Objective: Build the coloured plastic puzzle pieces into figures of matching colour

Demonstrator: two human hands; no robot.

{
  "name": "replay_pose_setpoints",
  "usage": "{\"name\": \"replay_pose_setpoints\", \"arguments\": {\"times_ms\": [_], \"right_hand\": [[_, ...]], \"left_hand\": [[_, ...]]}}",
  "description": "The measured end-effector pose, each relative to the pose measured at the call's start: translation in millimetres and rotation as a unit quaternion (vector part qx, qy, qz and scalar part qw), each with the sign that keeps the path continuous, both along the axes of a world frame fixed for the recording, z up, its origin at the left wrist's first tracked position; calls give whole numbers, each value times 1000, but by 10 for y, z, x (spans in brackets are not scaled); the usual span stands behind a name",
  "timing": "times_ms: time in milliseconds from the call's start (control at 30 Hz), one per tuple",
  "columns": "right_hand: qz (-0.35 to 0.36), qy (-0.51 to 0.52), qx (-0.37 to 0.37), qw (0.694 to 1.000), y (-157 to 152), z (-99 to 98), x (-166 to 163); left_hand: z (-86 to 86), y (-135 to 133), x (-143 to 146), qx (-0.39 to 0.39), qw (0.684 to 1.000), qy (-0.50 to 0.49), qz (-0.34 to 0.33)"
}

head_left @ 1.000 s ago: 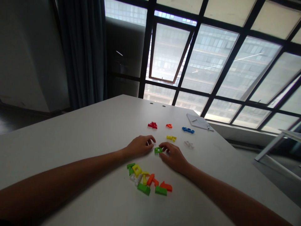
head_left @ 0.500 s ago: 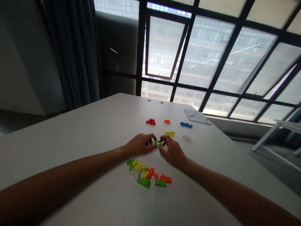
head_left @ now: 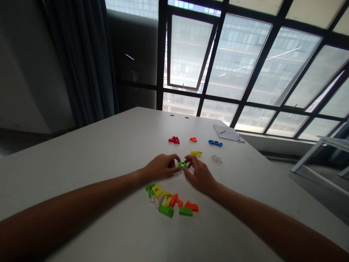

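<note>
A small green plastic block point(head_left: 182, 165), arched with a hole in its middle, is held between my two hands at the table's centre. My left hand point(head_left: 161, 167) pinches its left side with thumb and fingers. From the right, my right hand point(head_left: 200, 173) grips the opposite side the same way. Closer to me lies a loose pile of pieces: a yellow block point(head_left: 157, 191) with a square hole, clear pieces point(head_left: 156, 201), an orange piece point(head_left: 191, 206), and green blocks such as the green block point(head_left: 185, 211) at the front.
Beyond my hands on the white table point(head_left: 109, 145) sit red pieces point(head_left: 173, 140), an orange piece point(head_left: 193, 139), blue pieces point(head_left: 215, 143), yellow pieces point(head_left: 196, 153) and clear pieces point(head_left: 217, 158). Paper with a pen point(head_left: 229, 133) lies far right. A white-framed stool or table point(head_left: 311, 154) stands at right.
The view has tilted slightly, so everything sits a few pixels higher and to the left. Both hands stay on the green block, with little visible movement.
</note>
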State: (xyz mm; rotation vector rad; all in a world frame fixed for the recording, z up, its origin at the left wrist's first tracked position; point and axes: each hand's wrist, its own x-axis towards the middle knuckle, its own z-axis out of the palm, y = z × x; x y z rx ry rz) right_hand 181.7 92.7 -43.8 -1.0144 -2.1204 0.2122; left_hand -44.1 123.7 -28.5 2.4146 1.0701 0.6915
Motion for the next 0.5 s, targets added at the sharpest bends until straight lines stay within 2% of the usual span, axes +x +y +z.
{"name": "replay_pose_setpoints", "arguments": {"times_ms": [367, 500], "right_hand": [[-3, 7, -5, 1000, 10, -9, 4], [-5, 17, -4, 1000, 18, -14, -2]], "left_hand": [[25, -21, 5, -1, 1000, 2, -2], [28, -36, 9, 22, 1000, 2, 15]]}}
